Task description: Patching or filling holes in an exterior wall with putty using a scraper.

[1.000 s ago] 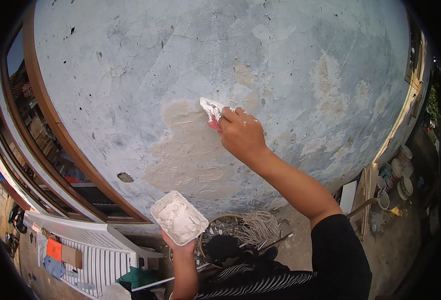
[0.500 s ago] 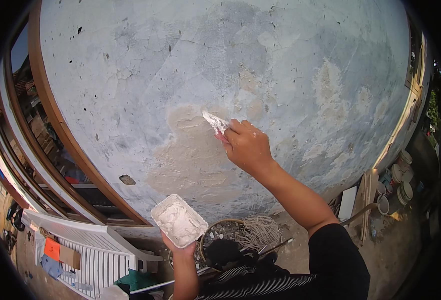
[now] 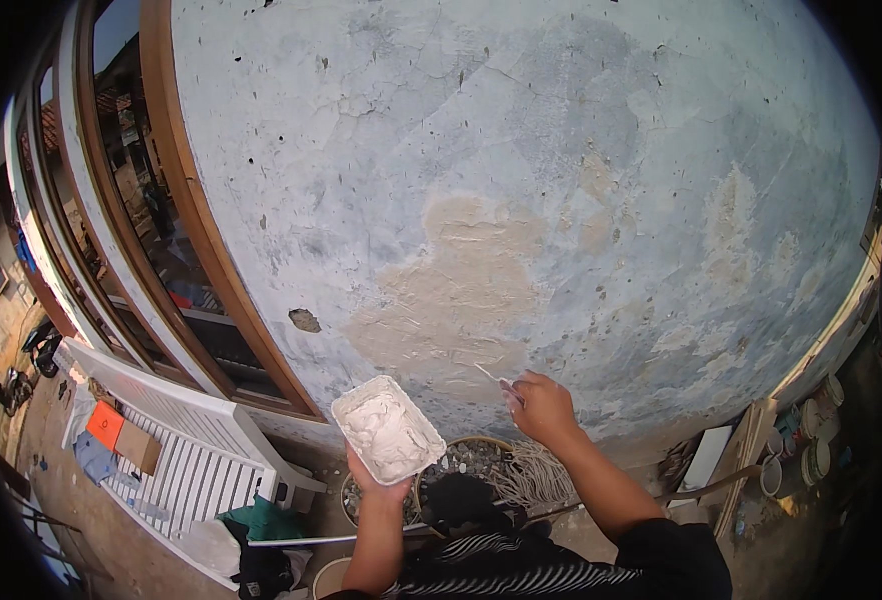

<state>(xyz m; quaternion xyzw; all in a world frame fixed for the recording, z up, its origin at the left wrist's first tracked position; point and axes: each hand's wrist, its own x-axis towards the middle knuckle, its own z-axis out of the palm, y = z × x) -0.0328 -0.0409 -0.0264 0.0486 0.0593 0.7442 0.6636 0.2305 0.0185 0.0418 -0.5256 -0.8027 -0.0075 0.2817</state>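
My left hand (image 3: 378,487) is closed under a white rectangular tub (image 3: 350,436), tilted so that its opening faces up. Off-white putty (image 3: 386,430) lies in the tub with an uneven, scooped surface. My right hand (image 3: 544,407) grips a putty knife (image 3: 488,374), its blade seen nearly edge-on and pointing left. The knife is in front of the lower edge of a beige putty patch (image 3: 461,290) on the pale blue wall (image 3: 361,190); whether it touches the wall, I cannot tell. Ridges and smears show across the patch.
A brown-framed window (image 3: 196,190) borders the wall at left, above a white slatted bench (image 3: 186,475) holding an orange box (image 3: 106,425) and cloths. Below stand a gravel-filled pot (image 3: 461,458) and a stringy mop head (image 3: 536,475). Boards (image 3: 741,455) and buckets (image 3: 816,460) stand at right.
My right hand has moved the putty knife down from the upper patch to its lower edge, closer to the tub. The view has shifted left, so the wall and window appear farther right.
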